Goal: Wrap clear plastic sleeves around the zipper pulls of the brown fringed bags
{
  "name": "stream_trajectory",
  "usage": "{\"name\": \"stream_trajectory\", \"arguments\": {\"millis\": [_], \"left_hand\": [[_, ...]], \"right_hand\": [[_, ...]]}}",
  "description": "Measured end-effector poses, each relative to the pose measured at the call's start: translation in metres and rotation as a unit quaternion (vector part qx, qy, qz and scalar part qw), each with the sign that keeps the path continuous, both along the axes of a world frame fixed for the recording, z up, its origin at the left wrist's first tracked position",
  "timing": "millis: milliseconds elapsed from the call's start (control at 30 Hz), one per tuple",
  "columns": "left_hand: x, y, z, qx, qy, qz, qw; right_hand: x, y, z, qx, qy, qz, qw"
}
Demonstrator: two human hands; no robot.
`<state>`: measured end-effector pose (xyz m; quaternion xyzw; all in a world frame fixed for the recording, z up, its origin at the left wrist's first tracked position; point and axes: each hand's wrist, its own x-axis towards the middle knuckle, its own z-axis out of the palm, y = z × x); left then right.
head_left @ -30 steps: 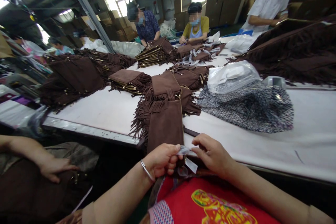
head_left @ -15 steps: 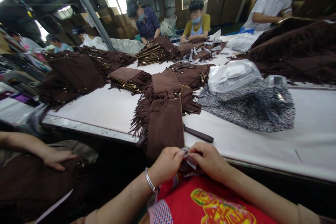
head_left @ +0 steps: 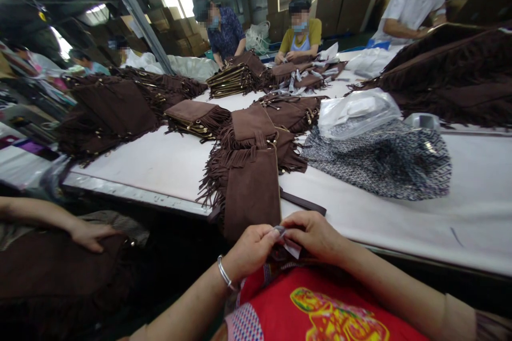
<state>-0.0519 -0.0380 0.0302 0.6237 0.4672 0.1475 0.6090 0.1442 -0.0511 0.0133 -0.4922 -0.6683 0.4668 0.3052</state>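
Both of my hands meet at the table's front edge, at the lower end of a brown fringed bag [head_left: 253,186]. My left hand [head_left: 253,249] pinches a small piece of greyish wrapping tissue [head_left: 293,248] between thumb and finger. From the other side my right hand [head_left: 314,234] pinches the same tissue, a loose end of it hanging below the fingers. What lies under the tissue is hidden by my fingers. The bag hangs partly over the edge, its fringe spread to the left and a gold zip along its right side. A dark strap [head_left: 303,202] lies just right of it.
More brown fringed bags [head_left: 196,114] are piled along the white table [head_left: 160,170]. Black-and-white patterned fabric [head_left: 384,162] lies at right under a clear plastic bag [head_left: 358,112]. At left, a co-worker's hand [head_left: 94,235] rests on a brown bag. Other people work across the table.
My right hand has shifted slightly left and up over the tissue, its fingers closer to my left hand's. The co-worker's hand at left has moved slightly.
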Motion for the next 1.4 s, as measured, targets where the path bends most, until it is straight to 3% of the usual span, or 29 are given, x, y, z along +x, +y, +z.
{"name": "stream_trajectory", "arguments": {"millis": [167, 300, 367, 500, 633, 767, 867, 967, 1067, 1133, 1267, 1400], "left_hand": [[-0.008, 0.004, 0.003, 0.011, 0.021, -0.054, 0.998], [-0.013, 0.008, 0.016, 0.076, 0.104, -0.099, 0.987], [-0.012, 0.009, 0.025, 0.147, 0.165, -0.127, 0.967], [-0.001, 0.008, 0.034, 0.263, 0.298, -0.188, 0.898], [0.010, 0.002, 0.027, 0.258, 0.367, -0.211, 0.868], [0.009, 0.003, 0.024, 0.237, 0.337, -0.221, 0.884], [0.004, 0.010, 0.024, 0.154, 0.253, -0.200, 0.934], [-0.002, 0.014, 0.018, -0.073, 0.150, -0.116, 0.979], [-0.007, 0.013, 0.010, -0.287, 0.001, -0.029, 0.958], [-0.008, 0.009, 0.007, -0.355, -0.096, -0.006, 0.930], [-0.001, 0.002, 0.002, -0.379, -0.188, 0.041, 0.905], [0.012, -0.004, -0.004, -0.385, -0.239, 0.092, 0.887]], "right_hand": [[0.000, 0.007, 0.000, 0.054, -0.034, 0.035, 0.997], [-0.004, 0.007, -0.004, 0.078, -0.055, 0.066, 0.993], [-0.007, 0.007, -0.007, 0.113, -0.068, 0.081, 0.988], [-0.011, 0.005, -0.011, 0.171, -0.085, 0.106, 0.976], [-0.010, 0.004, -0.015, 0.247, -0.108, 0.107, 0.957], [-0.006, 0.001, -0.018, 0.311, -0.144, 0.133, 0.930], [-0.007, -0.001, -0.016, 0.353, -0.171, 0.138, 0.909], [-0.008, -0.002, -0.012, 0.400, -0.191, 0.137, 0.886], [-0.007, -0.001, -0.006, 0.440, -0.216, 0.130, 0.862], [-0.005, -0.002, -0.002, 0.451, -0.227, 0.125, 0.854], [0.001, -0.009, 0.000, 0.444, -0.222, 0.113, 0.861], [0.008, -0.024, -0.010, 0.425, -0.194, 0.066, 0.882]]}}
